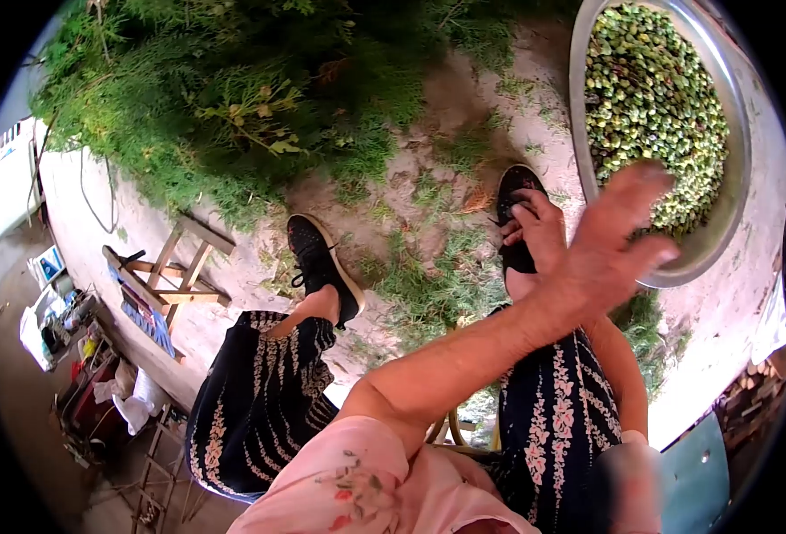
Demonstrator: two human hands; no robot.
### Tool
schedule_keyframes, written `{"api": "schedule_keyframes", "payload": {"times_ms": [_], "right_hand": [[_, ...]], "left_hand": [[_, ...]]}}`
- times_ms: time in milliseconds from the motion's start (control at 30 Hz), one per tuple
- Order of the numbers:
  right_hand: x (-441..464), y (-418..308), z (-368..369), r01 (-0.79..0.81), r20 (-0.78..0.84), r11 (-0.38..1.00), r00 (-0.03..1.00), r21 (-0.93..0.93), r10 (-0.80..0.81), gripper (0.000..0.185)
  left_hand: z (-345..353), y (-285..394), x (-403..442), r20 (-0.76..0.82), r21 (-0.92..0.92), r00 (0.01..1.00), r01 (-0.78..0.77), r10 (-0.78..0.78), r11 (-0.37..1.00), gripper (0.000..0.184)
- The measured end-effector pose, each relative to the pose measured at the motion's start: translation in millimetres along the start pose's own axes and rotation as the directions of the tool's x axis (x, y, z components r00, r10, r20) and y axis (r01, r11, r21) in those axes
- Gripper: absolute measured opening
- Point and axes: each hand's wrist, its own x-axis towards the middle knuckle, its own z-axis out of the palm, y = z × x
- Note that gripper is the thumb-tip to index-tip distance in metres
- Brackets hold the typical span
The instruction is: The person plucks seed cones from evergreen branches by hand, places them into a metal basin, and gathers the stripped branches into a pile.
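Note:
My left hand [620, 236] reaches across to the right, over the near rim of a metal basin [738, 191]. Its fingers are spread and slightly blurred, with nothing visible in them. Small green and yellowish cones [655, 107], some darker, fill much of the basin. My right hand [540, 227] is under the crossing left forearm, in front of my right shoe [515, 182]. Its fingers are curled together; whatever they hold, if anything, is too small to make out. Loose green sprigs [442, 276] are scattered on the floor between my feet.
A large heap of green conifer branches [233, 98] covers the floor ahead and to the left. A wooden stool frame [179, 267] lies at the left, with cluttered bags and boxes [112, 383] behind it. A blue-green panel [695, 472] is at the lower right.

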Motion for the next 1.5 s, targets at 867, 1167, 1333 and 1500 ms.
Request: {"api": "schedule_keyframes", "payload": {"times_ms": [867, 1167, 1333, 1500], "right_hand": [[11.5, 8.5, -2.2, 0.020, -0.012, 0.988, 1.000, 0.154, -0.018, 0.023], [13.1, 14.7, -5.3, -0.011, 0.009, 0.970, 1.000, 0.241, 0.009, 0.024], [11.4, 10.0, -4.1, -0.022, 0.000, 0.970, 1.000, 0.241, 0.023, 0.023], [11.5, 10.1, -5.5, -0.001, 0.010, 0.976, 1.000, 0.217, -0.001, 0.021]], "left_hand": [[-189.6, -69.2, -36.2, -0.683, -0.339, 0.502, 0.426, -0.530, 0.839, 0.054], [-128.0, -104.1, -59.5, -0.579, -0.441, 0.417, 0.562, -0.700, 0.700, 0.031], [-169.5, -112.1, -77.9, -0.703, -0.139, 0.530, 0.552, -0.475, 0.822, 0.017], [-163.4, -49.0, 2.5, -0.055, 0.961, 0.889, -0.077, 0.455, 0.267, 0.017]]}}
